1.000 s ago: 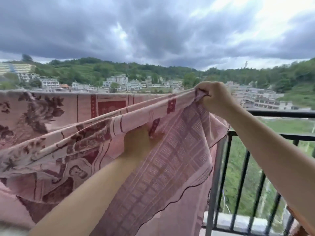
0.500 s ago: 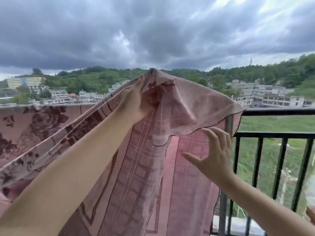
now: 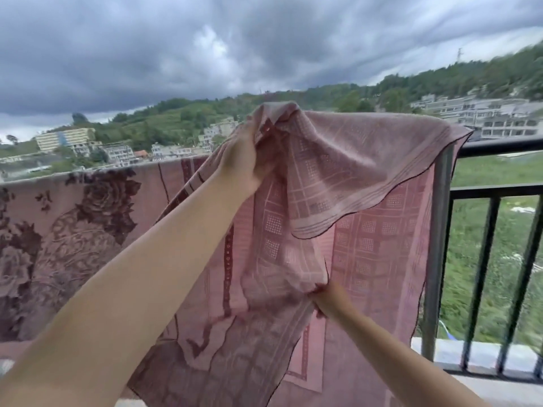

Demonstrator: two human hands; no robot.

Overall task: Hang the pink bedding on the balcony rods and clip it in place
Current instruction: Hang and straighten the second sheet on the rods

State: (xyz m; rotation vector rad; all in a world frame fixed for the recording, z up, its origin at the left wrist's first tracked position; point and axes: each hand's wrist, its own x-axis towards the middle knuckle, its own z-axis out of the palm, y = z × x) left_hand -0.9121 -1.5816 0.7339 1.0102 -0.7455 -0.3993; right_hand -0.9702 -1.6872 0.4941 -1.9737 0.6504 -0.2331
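The left hand [image 3: 245,160] is raised and closed around a bunched fold of the pink bedding [image 3: 382,230], fingers wrapped into the cloth at the highest point of the sheet. It appears to hold this peak up so the loose end can be spread sideways — from that grip the fabric slopes down to the right, where a scalloped flap lies over the top of the balcony rod [image 3: 499,143], and down to the left, where the flowered part of the sheet already hangs flat along the railing.

Directly below the upper grip, the right hand [image 3: 330,298] pinches a gathered lower fold, fingers pressed together on the cloth with small creases radiating from the pinch. That low hold likely serves to pull slack downward and draw the panel taut against the lift above it. Between the 2 grips the fabric hangs in a loose vertical swag, so the sheet is not yet smoothed.

To the right of both grips stands the grey railing post [image 3: 439,245], with the bedding's edge just reaching it. No clips are visible, so the clipping step seems still ahead — the work now looks like arranging the last corner over the rod.
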